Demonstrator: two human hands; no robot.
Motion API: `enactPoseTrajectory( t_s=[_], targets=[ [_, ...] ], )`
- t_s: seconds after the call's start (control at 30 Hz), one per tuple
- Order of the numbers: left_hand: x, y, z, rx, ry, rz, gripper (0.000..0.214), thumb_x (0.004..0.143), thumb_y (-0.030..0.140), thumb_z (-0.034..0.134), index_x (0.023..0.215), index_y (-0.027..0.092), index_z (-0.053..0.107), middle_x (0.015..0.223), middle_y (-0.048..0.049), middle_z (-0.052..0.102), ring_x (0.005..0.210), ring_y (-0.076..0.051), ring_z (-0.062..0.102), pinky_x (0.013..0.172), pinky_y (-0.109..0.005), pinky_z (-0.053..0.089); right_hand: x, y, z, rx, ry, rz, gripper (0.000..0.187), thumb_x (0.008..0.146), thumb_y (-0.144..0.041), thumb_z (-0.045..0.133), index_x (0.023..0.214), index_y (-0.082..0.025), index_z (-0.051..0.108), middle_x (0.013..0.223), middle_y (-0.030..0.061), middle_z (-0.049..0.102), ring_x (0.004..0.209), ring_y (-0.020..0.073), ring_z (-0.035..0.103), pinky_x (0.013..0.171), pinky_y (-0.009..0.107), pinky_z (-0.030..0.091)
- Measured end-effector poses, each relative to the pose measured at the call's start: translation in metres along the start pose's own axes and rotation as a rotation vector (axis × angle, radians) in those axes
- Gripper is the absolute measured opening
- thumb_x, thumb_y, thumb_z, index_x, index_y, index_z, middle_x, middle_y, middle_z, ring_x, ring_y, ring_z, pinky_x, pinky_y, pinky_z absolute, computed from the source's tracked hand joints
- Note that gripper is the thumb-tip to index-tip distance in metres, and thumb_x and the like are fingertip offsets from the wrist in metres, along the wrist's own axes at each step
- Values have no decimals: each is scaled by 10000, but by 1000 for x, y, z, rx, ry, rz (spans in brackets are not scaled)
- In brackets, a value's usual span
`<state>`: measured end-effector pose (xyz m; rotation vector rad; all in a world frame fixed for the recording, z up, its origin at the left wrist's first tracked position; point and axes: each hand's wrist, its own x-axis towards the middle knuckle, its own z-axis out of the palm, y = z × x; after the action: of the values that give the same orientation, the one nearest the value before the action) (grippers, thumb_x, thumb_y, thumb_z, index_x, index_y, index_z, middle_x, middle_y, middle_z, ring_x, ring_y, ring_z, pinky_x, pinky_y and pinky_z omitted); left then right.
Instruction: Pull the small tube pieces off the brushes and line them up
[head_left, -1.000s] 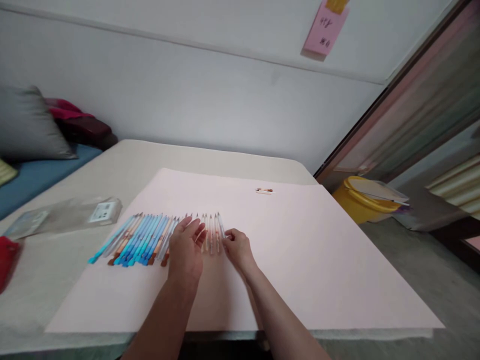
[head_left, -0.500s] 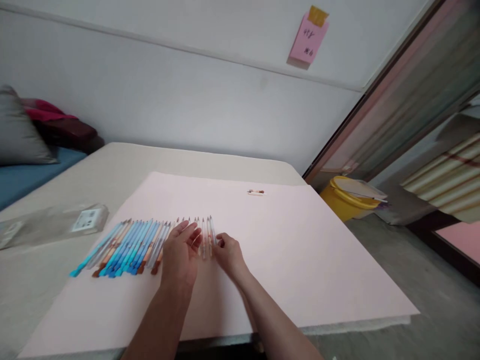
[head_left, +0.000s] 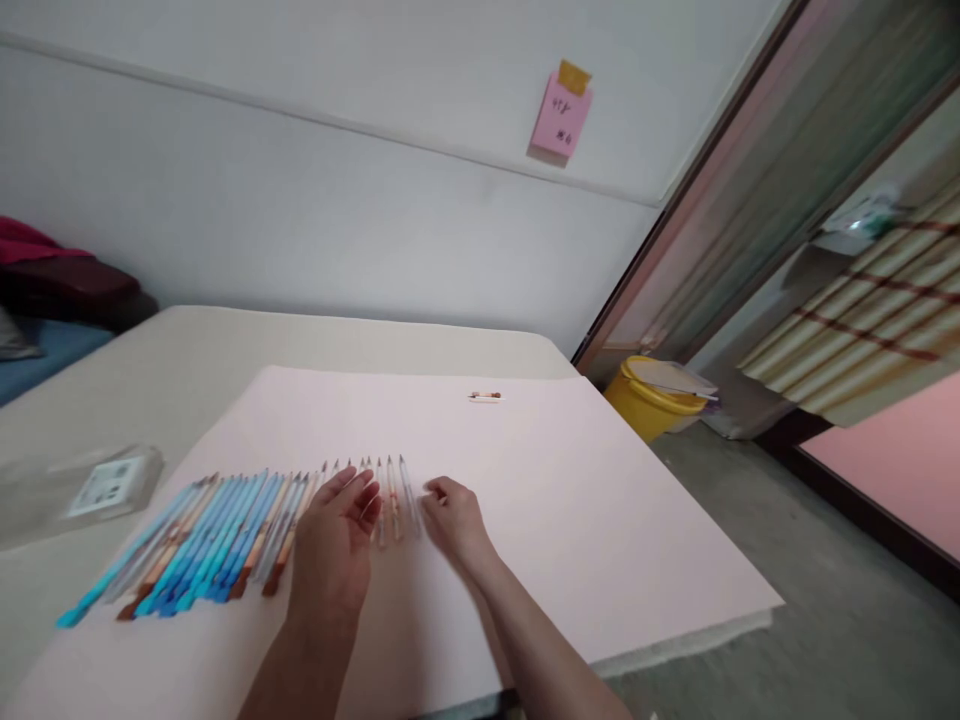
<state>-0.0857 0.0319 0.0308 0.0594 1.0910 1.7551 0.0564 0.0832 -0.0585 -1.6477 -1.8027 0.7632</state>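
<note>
A long row of pens lies side by side on pale pink paper; those at the left have blue, turquoise or brown ends. Further right, several clear pens with pointed tips stand slightly apart, the last a clear pen. My left hand hovers over the middle of the row, fingers loosely curled and apart, holding nothing visible, and covers part of some pens. Just right of the last clear pen is my right hand, its fingers curled together with nothing seen in them; a small gap separates it from that pen.
Two short pen-like pieces lie near the paper's far edge. A clear plastic bag with a white label rests on the table at left. A yellow bucket stands on the floor beyond the right corner. A wall rises behind.
My right hand has come away from the rightmost clear pen, which now lies on the paper. The left hand keeps its place over the row. The whole view has shifted to the right.
</note>
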Motion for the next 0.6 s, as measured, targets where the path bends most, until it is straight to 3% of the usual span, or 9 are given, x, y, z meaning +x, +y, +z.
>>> enactPoseTrajectory(
  t_s=[0.17,0.23,0.33,0.47,0.6],
  targets=[
    [-1,-3,1,-10,6,-48,172,692,-7,615,807,120,619,792,-75,648,640,-108,623,560,-200,522,40,10,-45,-225,104,93,198,841,-256,469,894,-220,657,938,35,669,812,155,604,690,236,414],
    [0,-4,1,-10,3,-70,168,696,-8,607,801,122,615,789,-78,651,643,-113,628,561,-202,524,63,17,-61,-390,110,86,228,872,-258,423,933,-220,640,982,47,652,850,167,599,695,246,407],
    [5,-6,1,-7,9,-88,165,706,-11,591,799,124,614,794,-82,654,647,-118,633,562,-205,526,100,32,-81,-459,113,75,246,887,-253,406,977,-186,624,1050,91,626,973,212,560,748,274,394],
    [14,-10,2,5,13,-100,166,720,-3,579,812,128,621,815,-86,657,636,-113,628,550,-202,524,146,51,-102,-500,94,78,310,902,-225,381,1161,-177,544,1178,111,580,1076,228,508,802,286,381],
    [18,-19,7,14,10,-124,174,713,-6,585,821,125,622,828,-87,655,632,-111,624,553,-204,526,175,61,-108,-523,57,107,364,880,-193,405,1235,-190,484,1130,108,602,1024,221,539,772,281,394]
  ],
)
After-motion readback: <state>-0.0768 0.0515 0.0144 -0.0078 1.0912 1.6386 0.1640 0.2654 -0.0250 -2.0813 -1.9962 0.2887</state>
